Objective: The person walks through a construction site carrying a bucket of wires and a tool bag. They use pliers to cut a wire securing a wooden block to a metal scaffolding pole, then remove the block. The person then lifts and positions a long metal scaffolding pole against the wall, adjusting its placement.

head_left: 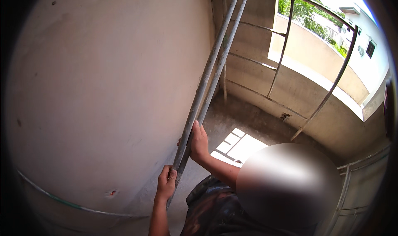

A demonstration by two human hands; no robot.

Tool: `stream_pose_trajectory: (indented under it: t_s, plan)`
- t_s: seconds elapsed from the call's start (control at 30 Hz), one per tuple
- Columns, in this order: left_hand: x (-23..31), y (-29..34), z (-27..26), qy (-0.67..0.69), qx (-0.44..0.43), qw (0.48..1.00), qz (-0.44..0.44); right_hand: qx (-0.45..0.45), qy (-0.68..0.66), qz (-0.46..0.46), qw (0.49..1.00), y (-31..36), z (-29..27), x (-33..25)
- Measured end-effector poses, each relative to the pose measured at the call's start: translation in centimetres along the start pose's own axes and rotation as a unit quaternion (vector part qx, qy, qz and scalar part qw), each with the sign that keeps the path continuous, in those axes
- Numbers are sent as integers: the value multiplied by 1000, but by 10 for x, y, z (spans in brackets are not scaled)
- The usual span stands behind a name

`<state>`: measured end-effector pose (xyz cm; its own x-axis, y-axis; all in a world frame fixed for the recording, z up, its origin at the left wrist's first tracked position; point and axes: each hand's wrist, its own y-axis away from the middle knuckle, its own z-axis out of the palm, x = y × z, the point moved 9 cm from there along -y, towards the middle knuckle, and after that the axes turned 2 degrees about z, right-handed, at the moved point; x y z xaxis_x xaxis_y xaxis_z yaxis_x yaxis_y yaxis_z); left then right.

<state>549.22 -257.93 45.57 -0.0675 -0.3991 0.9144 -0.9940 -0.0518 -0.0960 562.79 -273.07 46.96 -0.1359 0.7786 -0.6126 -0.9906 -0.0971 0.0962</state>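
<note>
Two long grey metal pipes, one nearer [203, 79] and one just behind it [226, 51], slant side by side from the lower middle to the top. Low down, my left hand [166, 180] is closed around them near their bottom ends, thumb on top. Higher up, my right hand [199, 143] wraps the pipes from the right, its thumb pointing up along them and fingertips showing on the far left side. The rear pipe's upper tip is narrowed. Both pipes overlap near my hands, so which fingers hold which pipe is partly hidden.
A bare plastered wall [107, 82] fills the left. Scaffold-like metal bars [283, 49] stand before an opening at upper right. A thin greenish pipe [70, 203] crosses lower left; another metal frame [345, 188] stands at right. A blurred oval [288, 184] hides the lower right.
</note>
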Motion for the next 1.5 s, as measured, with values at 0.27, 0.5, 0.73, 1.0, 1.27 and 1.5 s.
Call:
stream_pose_trajectory:
  t_s: [0.27,0.5,0.73,1.0,1.27,1.5]
  plan:
    - [-16,2,-6,-166,44,985,22,49,2,94,994,2,-16,83]
    - [-39,28,-19,-144,9,989,-43,80,-9,178,981,17,-54,147]
    - [-94,52,-13,-110,-53,987,-106,155,6,249,956,29,-112,198]
    - [-111,1,21,-119,-65,984,-118,188,9,283,940,-95,-209,194]
    - [-95,-137,85,-157,-119,973,-123,271,13,269,924,-241,-294,186]
    - [-111,-233,131,-154,-134,970,-130,291,23,240,926,-320,-346,159]
